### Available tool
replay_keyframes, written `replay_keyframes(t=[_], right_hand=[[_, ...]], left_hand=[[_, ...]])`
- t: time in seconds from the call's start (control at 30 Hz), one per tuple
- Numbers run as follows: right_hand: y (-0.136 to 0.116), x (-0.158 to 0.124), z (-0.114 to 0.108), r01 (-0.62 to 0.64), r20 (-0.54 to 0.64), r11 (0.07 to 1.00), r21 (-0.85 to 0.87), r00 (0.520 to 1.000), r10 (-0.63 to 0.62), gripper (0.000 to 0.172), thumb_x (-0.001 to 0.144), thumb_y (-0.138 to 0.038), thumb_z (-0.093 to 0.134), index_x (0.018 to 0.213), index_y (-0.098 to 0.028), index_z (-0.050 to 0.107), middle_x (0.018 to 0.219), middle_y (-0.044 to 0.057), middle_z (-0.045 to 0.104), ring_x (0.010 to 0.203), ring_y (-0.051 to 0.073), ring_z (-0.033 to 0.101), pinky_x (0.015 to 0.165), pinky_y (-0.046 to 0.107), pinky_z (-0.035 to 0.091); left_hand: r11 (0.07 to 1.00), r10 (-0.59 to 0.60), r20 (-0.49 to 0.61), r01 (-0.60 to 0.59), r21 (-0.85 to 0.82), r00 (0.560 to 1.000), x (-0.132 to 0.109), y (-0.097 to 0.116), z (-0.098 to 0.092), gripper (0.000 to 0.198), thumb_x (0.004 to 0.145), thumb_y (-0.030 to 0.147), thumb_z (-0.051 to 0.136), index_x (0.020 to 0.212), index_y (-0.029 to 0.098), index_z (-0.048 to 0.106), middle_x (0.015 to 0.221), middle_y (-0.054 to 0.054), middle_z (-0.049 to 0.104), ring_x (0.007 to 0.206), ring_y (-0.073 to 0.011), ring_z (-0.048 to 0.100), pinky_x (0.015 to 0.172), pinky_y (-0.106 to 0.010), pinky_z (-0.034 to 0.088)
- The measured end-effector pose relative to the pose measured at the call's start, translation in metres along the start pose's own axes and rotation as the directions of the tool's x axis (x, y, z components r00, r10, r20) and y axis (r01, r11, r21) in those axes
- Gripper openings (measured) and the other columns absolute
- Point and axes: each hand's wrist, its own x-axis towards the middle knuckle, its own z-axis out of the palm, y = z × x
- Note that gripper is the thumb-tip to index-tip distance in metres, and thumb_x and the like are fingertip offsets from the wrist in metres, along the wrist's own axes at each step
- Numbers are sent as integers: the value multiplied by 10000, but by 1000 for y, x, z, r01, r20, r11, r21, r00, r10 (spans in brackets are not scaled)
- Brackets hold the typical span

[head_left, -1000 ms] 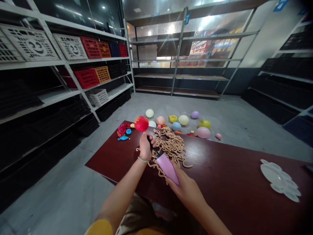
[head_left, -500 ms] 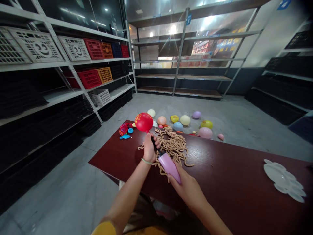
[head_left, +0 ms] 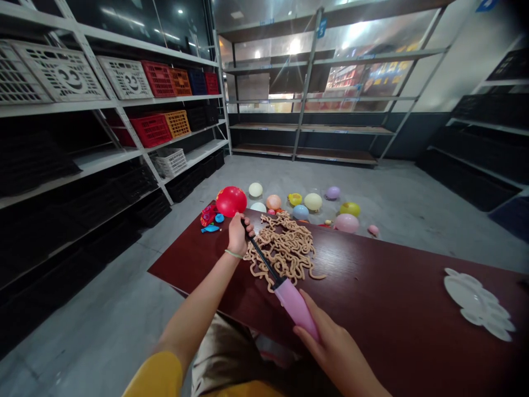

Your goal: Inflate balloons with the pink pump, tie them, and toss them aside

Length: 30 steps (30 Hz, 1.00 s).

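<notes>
My left hand (head_left: 239, 234) is closed around the black front end of a balloon pump, with a red balloon (head_left: 231, 202) attached just beyond the fingers. The balloon is partly inflated and has yellow print on its upper left. My right hand (head_left: 328, 336) grips the pink body of the balloon pump (head_left: 295, 306). A long black shaft shows between the pump's two ends. Beneath it, a tangle of tan, cord-like strands (head_left: 285, 242) lies on the dark red table (head_left: 372, 286). The neck of the balloon is hidden by my left hand.
Uninflated balloons (head_left: 210, 215) in red and blue lie at the table's far left corner. A white flower-shaped palette (head_left: 475, 300) rests at the right. Several inflated balloons (head_left: 313, 202) sit on the floor behind the table. Shelves with crates (head_left: 155, 131) stand at the left.
My hands have moved apart, drawing the pump out so more of its black shaft shows. The left hand and red balloon went left; the right hand went down and right.
</notes>
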Motion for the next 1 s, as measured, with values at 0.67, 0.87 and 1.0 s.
replay_keyframes(t=[0.67,0.87,1.0], right_hand=[[-19,37,-17,-77,58,996,-37,995,79,628,949,-416,503,1529,-261,319,1387,109,588,1141,288,656,906,379,542],[-18,26,-30,-94,72,992,-85,992,100,606,948,-440,488,1514,-262,364,1316,113,637,1066,301,689,878,418,555],[-30,45,-26,-126,42,990,-64,991,129,592,941,-419,500,1502,-275,384,1347,95,624,1076,316,687,862,416,557]], left_hand=[[1000,30,-26,-30,4,999,-9,2,12,198,909,331,504,789,211,401,600,69,378,396,-54,344,364,-167,223],[997,58,-12,-59,-53,998,7,14,5,188,926,315,488,792,207,413,611,67,368,408,-54,343,372,-167,237],[995,62,19,-61,-82,998,-15,-1,14,196,931,321,504,799,208,414,617,62,374,418,-54,344,379,-166,245]])
